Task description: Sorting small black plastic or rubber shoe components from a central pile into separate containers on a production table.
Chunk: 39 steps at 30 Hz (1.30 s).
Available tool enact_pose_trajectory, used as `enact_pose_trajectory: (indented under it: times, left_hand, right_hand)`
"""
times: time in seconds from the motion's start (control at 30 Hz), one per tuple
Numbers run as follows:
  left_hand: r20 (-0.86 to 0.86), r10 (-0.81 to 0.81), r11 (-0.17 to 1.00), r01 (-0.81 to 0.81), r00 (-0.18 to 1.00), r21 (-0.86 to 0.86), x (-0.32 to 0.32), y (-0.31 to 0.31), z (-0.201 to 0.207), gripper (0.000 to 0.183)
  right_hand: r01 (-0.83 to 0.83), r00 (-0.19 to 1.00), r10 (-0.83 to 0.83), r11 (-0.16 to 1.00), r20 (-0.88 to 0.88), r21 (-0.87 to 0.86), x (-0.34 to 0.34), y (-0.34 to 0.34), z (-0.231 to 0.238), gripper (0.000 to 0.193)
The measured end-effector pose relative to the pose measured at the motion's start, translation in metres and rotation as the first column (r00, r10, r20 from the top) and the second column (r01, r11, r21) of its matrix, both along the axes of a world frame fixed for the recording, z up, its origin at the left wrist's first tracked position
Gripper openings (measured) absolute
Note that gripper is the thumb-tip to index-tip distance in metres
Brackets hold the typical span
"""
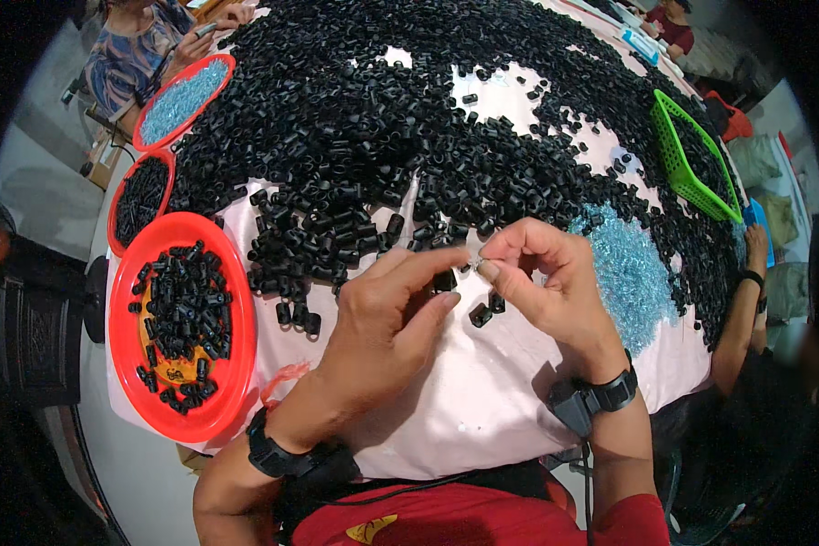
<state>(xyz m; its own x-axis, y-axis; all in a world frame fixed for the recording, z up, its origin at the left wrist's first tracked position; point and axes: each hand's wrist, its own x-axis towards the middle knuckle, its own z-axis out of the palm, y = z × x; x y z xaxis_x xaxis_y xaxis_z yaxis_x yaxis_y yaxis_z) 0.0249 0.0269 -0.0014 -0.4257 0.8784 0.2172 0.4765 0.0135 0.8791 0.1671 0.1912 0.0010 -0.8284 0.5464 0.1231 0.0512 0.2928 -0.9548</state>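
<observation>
Near the middle of the table, my right hand (551,282) pinches a tiny clear plastic piece (474,261) between thumb and forefinger. My left hand (387,314) is held close on the other side, its forefinger reaching to the clear piece. A short black plastic tube (444,280) shows between the left thumb and fingers and appears gripped there, though the contact is partly hidden. Under the hands, a few loose black tubes (480,316) lie on the pale pink cloth (446,400). Beside my right hand spreads a pile of small clear bluish pieces (623,273).
A large heap of black tubes (337,118) covers the far table. Along the left stand a red basin (241,364) of black tubes, a red tray (116,237) and a red dish (139,136). A green basket (678,168) is at right. A co-worker's arm (742,300) rests there; others sit across.
</observation>
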Motion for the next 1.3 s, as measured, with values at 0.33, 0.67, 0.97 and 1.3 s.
enact_pose_trajectory:
  times: [0.33, 0.67, 0.97, 1.3]
  left_hand:
    - [0.924, 0.044, 0.997, 0.035, 0.379, -0.062, -0.005, -0.01, 0.002, 0.022]
    - [0.926, -0.01, 0.991, 0.128, 0.378, -0.042, -0.008, -0.009, -0.001, 0.025]
    - [0.962, -0.039, 0.99, 0.143, 0.271, 0.0, -0.009, -0.01, -0.002, 0.026]
    - [0.968, -0.032, 0.991, 0.136, 0.25, -0.003, -0.008, -0.01, 0.001, 0.027]
  right_hand:
    - [-0.076, 0.984, 0.104, 0.98, -0.144, 0.186, -0.005, -0.007, -0.001, 0.006]
    - [-0.135, 0.976, 0.196, 0.881, -0.091, 0.453, -0.009, -0.008, 0.008, 0.018]
    - [-0.123, 0.978, 0.19, 0.865, -0.09, 0.486, -0.006, -0.009, 0.01, 0.025]
    - [-0.086, 0.987, 0.139, 0.873, -0.077, 0.48, -0.008, -0.011, 0.009, 0.019]
